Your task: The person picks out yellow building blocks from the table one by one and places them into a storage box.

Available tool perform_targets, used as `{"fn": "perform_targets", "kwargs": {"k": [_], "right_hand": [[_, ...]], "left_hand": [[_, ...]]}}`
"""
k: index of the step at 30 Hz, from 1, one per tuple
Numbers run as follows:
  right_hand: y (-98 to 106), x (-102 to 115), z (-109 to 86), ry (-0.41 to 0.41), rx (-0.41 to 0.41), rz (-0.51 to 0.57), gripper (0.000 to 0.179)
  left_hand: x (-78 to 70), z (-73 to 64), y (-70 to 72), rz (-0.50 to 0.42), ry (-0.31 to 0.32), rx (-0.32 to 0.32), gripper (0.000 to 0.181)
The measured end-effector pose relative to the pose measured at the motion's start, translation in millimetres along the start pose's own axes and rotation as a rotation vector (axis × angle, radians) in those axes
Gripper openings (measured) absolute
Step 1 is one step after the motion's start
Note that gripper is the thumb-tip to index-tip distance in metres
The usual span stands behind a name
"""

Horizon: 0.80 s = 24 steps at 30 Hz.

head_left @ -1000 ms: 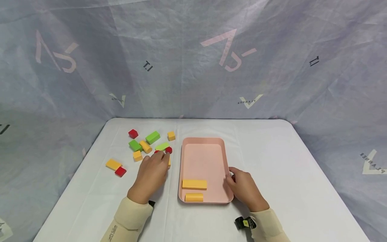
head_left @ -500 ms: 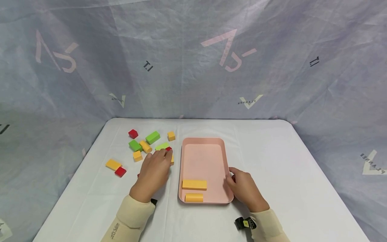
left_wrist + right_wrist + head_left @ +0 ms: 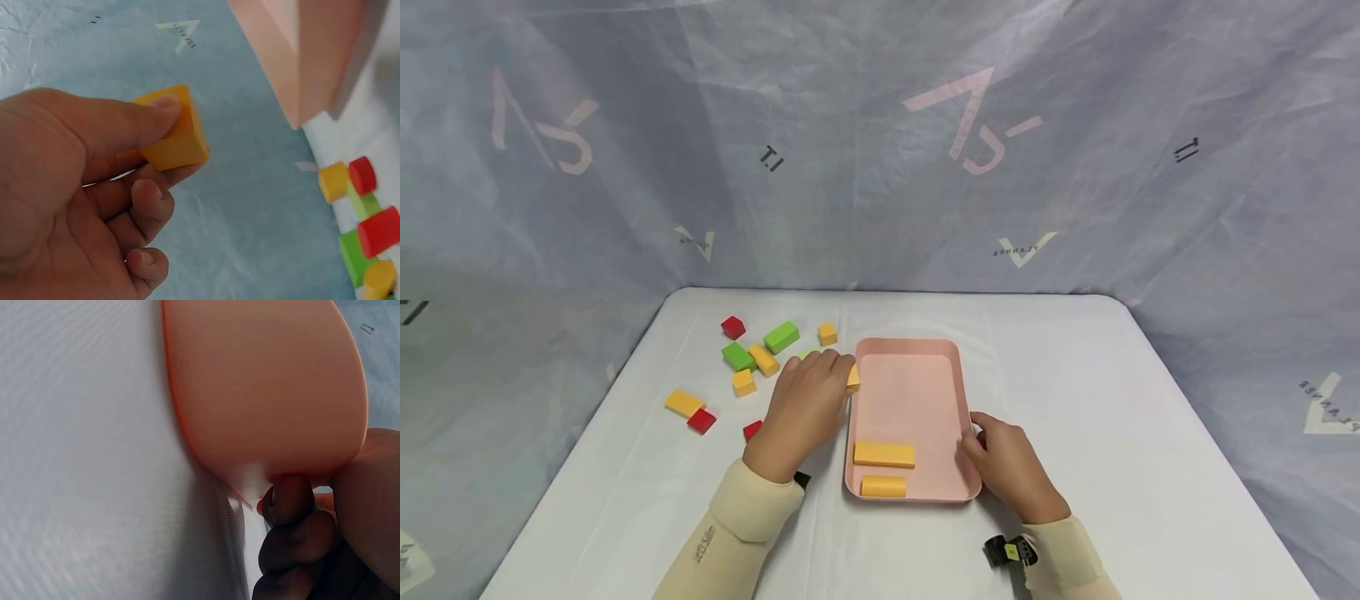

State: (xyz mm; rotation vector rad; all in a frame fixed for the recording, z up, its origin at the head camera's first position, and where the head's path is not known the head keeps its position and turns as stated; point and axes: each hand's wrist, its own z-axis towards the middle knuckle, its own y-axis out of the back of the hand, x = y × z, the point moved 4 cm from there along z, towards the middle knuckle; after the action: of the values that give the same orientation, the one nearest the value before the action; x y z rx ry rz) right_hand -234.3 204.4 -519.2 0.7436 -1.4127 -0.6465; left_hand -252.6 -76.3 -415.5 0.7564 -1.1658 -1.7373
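Between thumb and fingers my left hand [image 3: 805, 404] pinches a yellow block [image 3: 175, 128], held up off the table at the left rim of the pink tray [image 3: 910, 400]. In the head view only a piece of that block shows past the fingertips. My right hand [image 3: 1009, 462] grips the tray's right wall, thumb over the rim and fingers curled outside, as the right wrist view shows. Inside the tray, near its front end, lie a flat yellow rectangular block [image 3: 884, 454] and a yellow cylinder [image 3: 883, 487].
Left of the tray lie loose blocks: a red cube [image 3: 733, 327], green blocks [image 3: 782, 337], a yellow cylinder [image 3: 763, 360], small yellow cubes [image 3: 744, 383], and a yellow block [image 3: 685, 404] touching a red one [image 3: 702, 421]. Red cylinders [image 3: 379, 231] show in the left wrist view. A grey printed curtain [image 3: 880, 167] surrounds the table.
My left hand has lifted the yellow block from among the loose pieces and carried it right and up to the tray's left edge. My right hand keeps its grip on the tray.
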Motion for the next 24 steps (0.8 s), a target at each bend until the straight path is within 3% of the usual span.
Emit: {"fn": "perform_targets", "kwargs": {"k": [6, 15, 19, 24], "right_hand": [[-2.6, 1.2, 0.4, -0.004, 0.007, 0.001, 0.027], [4.3, 0.2, -1.0, -0.006, 0.002, -0.013, 0.025], [4.1, 0.2, -0.4, -0.004, 0.007, -0.024, 0.024], [0.4, 1.2, 0.3, 0.0, 0.009, -0.024, 0.025]], "left_hand": [[-6.2, 5.8, 6.9, -0.012, -0.039, -0.013, 0.034], [-11.0, 11.2, 0.6, -0.1, -0.092, -0.072, 0.028], [-13.3, 12.6, -5.3, -0.124, -0.09, -0.05, 0.03], [-11.8, 13.0, -14.8, -0.142, -0.044, -0.002, 0.033]]}}
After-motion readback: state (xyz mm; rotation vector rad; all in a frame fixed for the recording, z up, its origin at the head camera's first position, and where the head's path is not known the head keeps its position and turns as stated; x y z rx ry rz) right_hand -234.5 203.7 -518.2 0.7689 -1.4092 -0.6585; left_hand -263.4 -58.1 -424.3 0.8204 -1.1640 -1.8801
